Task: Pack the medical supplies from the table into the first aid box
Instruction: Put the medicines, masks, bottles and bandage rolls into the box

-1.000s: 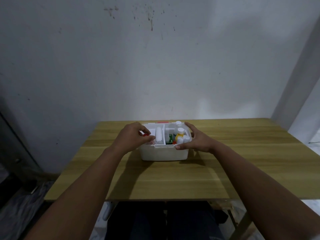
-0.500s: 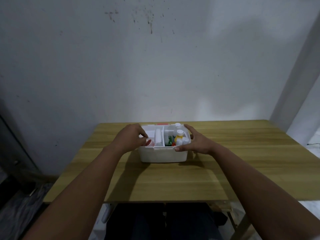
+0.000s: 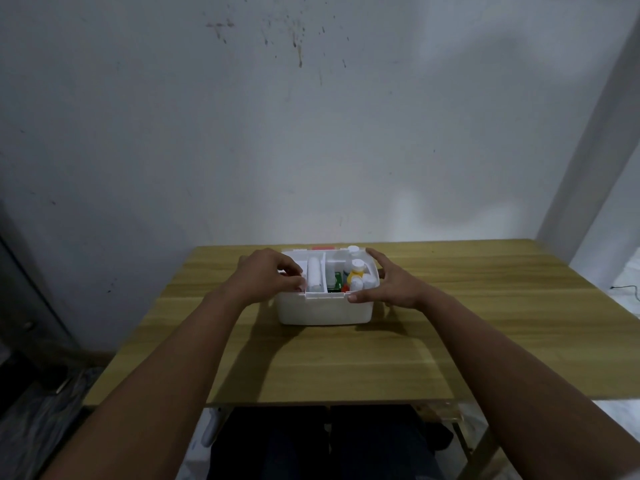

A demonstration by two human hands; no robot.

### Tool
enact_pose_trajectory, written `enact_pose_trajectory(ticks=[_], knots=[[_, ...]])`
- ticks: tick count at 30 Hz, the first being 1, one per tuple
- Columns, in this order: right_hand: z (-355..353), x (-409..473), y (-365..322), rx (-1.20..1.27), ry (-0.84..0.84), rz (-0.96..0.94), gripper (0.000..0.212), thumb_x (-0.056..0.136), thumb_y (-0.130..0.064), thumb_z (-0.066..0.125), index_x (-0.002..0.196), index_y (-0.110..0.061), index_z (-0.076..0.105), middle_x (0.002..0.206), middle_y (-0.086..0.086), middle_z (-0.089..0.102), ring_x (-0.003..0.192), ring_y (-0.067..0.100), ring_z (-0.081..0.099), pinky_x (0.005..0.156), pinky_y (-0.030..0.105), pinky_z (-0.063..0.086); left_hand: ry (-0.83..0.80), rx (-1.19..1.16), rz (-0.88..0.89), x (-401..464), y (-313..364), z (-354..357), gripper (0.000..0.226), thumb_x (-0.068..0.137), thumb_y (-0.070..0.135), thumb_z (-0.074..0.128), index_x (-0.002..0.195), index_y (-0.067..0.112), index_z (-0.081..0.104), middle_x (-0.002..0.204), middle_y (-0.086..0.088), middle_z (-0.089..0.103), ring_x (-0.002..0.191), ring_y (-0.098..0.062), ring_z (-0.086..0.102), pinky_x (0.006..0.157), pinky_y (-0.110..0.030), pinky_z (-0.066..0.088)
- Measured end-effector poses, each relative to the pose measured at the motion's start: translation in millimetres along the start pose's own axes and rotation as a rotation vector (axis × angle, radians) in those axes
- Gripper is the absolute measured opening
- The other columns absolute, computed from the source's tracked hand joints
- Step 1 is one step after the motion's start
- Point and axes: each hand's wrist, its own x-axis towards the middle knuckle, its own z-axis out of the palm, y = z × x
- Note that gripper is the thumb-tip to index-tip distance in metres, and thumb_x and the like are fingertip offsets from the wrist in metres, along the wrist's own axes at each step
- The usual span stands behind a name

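First aid box [image 3: 325, 311]: white matt plastic, smooth walls. Table [image 3: 450, 327]: wood-grain top w/ light satin sheen. Wall [image 3: 311, 133] behind: matt painted plaster, stained & speckled. Bottles [image 3: 356, 268] inside: smooth plastic, white caps.

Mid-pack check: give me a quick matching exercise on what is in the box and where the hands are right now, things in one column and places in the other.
Things:
1. white roll
2. yellow bottle
3. left hand
4. right hand

Places:
A. on the right end of the first aid box, thumb on its front rim
B. lying in the narrow middle slot
C. over the box's left compartment
D. standing in the right compartment

Pairs: 1-B, 2-D, 3-C, 4-A
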Motion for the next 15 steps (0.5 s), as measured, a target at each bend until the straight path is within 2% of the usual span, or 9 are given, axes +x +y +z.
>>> enact_pose_trajectory(ticks=[5, 8, 10, 15], knots=[[0, 0, 0, -0.004, -0.002, 0.0, 0.127, 0.071, -0.028, 0.093, 0.164, -0.027, 0.006, 0.154, 0.005, 0.046, 0.115, 0.016, 0.052, 0.068, 0.017, 0.05, 0.018, 0.042, -0.01, 5, 6, 2, 0.018, 0.074, 0.045, 0.082, 0.086, 0.033, 0.081, 0.089, 0.018, 0.073, 0.099, -0.009, 0.063, 0.095, -0.045, 0.048], [0, -1, -1, -0.014, -0.003, -0.002, 0.125, 0.073, -0.028, 0.092, 0.164, -0.026, 0.005, 0.154, 0.005, 0.045, 0.114, 0.016, 0.052, 0.064, 0.015, 0.049, -0.014, 0.021, 0.005, 6, 11, 2, 0.023, 0.076, 0.034, 0.083, 0.097, 0.022, 0.082, 0.086, 0.013, 0.072, 0.09, -0.008, 0.066, 0.082, -0.035, 0.056], [0, -2, -2, -0.019, -0.005, 0.002, 0.125, 0.074, -0.028, 0.091, 0.164, -0.026, 0.005, 0.154, 0.005, 0.046, 0.113, 0.015, 0.053, 0.061, 0.012, 0.049, -0.025, 0.025, 0.016, 6, 13, 1, 0.025, 0.077, 0.029, 0.082, 0.1, 0.018, 0.082, 0.084, 0.011, 0.071, 0.084, -0.005, 0.066, 0.073, -0.028, 0.055], [0, -1, -1, -0.001, -0.001, 0.006, 0.129, 0.07, -0.03, 0.094, 0.164, -0.026, 0.005, 0.152, 0.004, 0.048, 0.115, 0.015, 0.054, 0.068, 0.016, 0.051, -0.013, 0.094, 0.036, 4, 14, -1, 0.024, 0.076, 0.03, 0.08, 0.098, 0.021, 0.083, 0.077, 0.015, 0.067, 0.075, -0.004, 0.063, 0.064, -0.026, 0.05]])
